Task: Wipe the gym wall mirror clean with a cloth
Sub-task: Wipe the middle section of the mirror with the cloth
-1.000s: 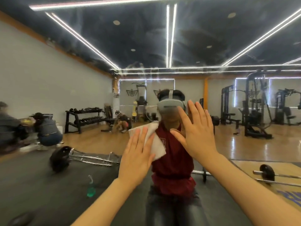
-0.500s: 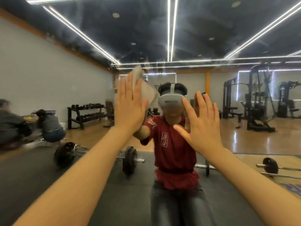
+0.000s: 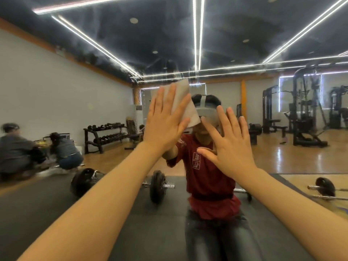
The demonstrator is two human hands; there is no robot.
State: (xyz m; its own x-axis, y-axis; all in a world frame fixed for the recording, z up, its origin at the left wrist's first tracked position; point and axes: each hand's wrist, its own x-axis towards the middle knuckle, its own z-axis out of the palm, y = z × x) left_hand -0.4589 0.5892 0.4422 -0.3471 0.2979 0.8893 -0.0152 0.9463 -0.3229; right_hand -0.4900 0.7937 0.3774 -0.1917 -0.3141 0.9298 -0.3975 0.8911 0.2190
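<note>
Two hands are working at the mirror (image 3: 56,81): the left hand (image 3: 165,119), fingers straight, is pressing the cloth (image 3: 183,98) flat against the glass at head height; the right hand (image 3: 227,146) is bracing beside it, spread wide and bare. The cloth is looking thin, limp and light, likely sliding best under a flat palm; the glass is looking rigid, with streaks showing higher up.
</note>
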